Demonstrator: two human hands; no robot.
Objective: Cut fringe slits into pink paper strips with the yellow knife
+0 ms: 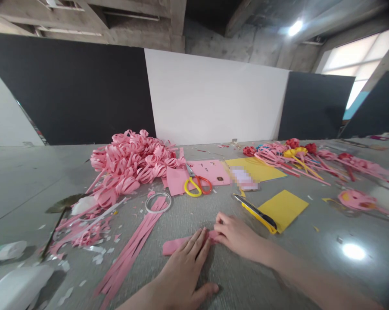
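"Gripping with the left hand (189, 262)?"
"No, laid flat over the strip (171, 246), on the table (188, 211)."
"With the right hand (234, 234)?"
"Bent at the strip's right end; can't tell whether pinching."

On the table (313, 245), a paper strip (172, 246) lies under the left hand (186, 269), its right end at the right hand (236, 237). Left of it lies a strip bundle (129, 254), a tape roll (157, 212) on its far end; behind, a flower heap (132, 159). Beyond the hands, scissors (193, 175) lie partly on a sheet (225, 174), left of a phone (244, 178). A cutter (256, 212) overlaps a card (287, 209) behind the right forearm.
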